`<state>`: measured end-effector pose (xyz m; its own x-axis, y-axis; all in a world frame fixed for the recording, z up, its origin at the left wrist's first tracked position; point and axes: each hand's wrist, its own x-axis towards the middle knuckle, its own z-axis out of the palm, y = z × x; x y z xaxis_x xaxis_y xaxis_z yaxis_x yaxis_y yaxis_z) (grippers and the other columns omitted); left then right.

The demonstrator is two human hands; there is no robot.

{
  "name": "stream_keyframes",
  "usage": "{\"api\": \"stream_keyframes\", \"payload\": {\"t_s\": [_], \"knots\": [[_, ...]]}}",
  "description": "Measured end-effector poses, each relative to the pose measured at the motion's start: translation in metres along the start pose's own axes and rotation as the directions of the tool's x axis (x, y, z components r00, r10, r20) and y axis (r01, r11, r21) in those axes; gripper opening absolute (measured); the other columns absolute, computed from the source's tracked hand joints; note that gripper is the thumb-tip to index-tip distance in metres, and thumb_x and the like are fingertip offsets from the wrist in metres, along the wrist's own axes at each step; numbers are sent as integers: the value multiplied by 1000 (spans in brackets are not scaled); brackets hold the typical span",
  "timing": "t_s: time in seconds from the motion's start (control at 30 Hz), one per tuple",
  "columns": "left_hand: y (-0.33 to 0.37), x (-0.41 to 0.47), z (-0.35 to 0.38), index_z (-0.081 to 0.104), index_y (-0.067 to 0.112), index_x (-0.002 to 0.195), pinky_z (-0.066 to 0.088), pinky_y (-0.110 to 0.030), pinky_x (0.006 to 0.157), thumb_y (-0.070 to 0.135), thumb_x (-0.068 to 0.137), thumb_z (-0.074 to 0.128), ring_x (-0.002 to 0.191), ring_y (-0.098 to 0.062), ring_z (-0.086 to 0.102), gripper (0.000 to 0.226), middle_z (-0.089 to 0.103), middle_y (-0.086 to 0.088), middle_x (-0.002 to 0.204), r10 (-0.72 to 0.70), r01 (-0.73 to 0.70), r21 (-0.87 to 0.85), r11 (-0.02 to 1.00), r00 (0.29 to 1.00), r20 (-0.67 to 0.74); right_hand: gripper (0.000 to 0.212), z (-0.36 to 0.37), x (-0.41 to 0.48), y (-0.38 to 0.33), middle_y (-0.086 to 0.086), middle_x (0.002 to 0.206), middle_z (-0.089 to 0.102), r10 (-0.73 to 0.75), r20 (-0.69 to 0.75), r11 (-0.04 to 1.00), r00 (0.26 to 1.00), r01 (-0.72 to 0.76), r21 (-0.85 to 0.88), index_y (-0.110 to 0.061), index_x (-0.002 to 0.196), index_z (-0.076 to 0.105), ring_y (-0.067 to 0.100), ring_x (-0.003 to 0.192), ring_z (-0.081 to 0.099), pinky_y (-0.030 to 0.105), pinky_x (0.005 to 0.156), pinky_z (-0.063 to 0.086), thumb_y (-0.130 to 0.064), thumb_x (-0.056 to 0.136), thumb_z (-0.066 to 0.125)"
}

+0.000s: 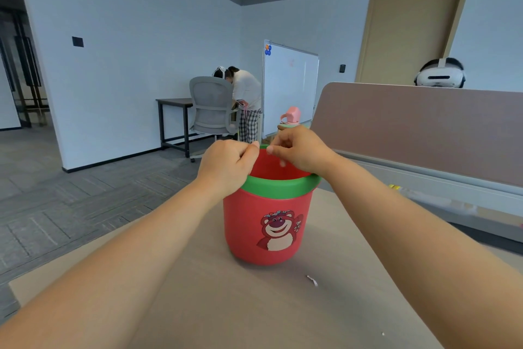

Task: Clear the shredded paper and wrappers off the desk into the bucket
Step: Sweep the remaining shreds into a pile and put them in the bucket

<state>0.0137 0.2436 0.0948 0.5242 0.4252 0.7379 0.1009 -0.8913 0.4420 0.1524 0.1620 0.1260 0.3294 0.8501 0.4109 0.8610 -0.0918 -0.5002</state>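
Both hands, left hand and right hand, hover over the bucket, each grip pinched nearly closed; can't tell what's inside. One paper scrap sits on the tabletop, easily missed.

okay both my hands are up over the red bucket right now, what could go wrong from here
1. Both hands, left hand and right hand, are bunched over the bucket rim; bumping it could tip the bucket on the desk.
2. A white paper scrap lies on the desk in front of the bucket, with a tiny speck nearer you; both are easy to miss.
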Motion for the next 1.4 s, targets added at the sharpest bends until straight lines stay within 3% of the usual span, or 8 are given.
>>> {"api": "stream_keyframes", "payload": {"t_s": [0.2,0.5,0.63,0.8,1.03,1.13,1.23,1.4], "knots": [[1,0,-2,42,11,42,43,-40,60,30,93,37,45,-19,41,55,40,0,40,5,-8,41,999,999,53,40,4,-1,0,-5,50,46,-40,-122,985,992,18,-174,-14,56,56,9,50,42,25,49,32,-35,89,52],[4,6,4,49,15,49,35,-32,58,29,92,47,50,-16,42,45,47,0,49,-14,15,-2,1000,977,214,15,-18,-36,12,-4,92,62,13,-179,998,984,-2,57,-11,98,65,11,86,55,22,77,39,-16,88,54],[19,13,1,69,23,87,42,-40,89,46,91,42,94,-18,60,36,68,-2,98,-45,-27,143,989,880,474,15,-38,-60,23,-5,92,61,33,-267,997,963,-14,70,-10,98,64,12,86,55,21,76,43,-13,88,53],[46,17,7,52,31,124,13,-47,112,48,94,27,135,-17,32,43,34,8,148,-14,-194,291,937,810,587,14,-60,-95,38,-4,90,61,59,-332,998,941,-47,43,-12,98,64,12,81,54,8,65,38,-14,89,53],[78,-55,52,63,13,84,45,-32,70,31,83,37,78,-23,62,32,67,-2,85,489,-512,61,857,845,218,15,-61,-163,69,-4,87,59,214,-293,974,932,-226,-5,-10,99,64,13,79,53,21,74,38,-14,88,55],[67,-98,84,60,16,103,48,-34,86,41,87,36,102,-21,59,38,63,-1,109,303,-341,4,940,839,453,17,-51,-194,86,-4,92,59,297,-209,951,932,-308,-22,-10,100,64,14,84,55,24,76,41,-16,89,54],[56,-126,108,31,14,140,21,-33,116,45,94,34,140,-19,25,56,28,-6,151,-32,-126,149,981,651,758,17,-43,-220,93,-4,96,60,353,-164,932,921,-361,-25,-13,101,64,15,86,57,26,78,43,-20,89,54],[81,-141,130,8,12,146,0,-37,119,54,93,20,145,-21,-4,69,-1,-9,157,-157,-118,245,962,493,856,17,-43,-263,99,-4,93,60,405,-153,911,901,-412,-12,-11,100,64,16,83,57,25,78,44,-19,88,55]]}}
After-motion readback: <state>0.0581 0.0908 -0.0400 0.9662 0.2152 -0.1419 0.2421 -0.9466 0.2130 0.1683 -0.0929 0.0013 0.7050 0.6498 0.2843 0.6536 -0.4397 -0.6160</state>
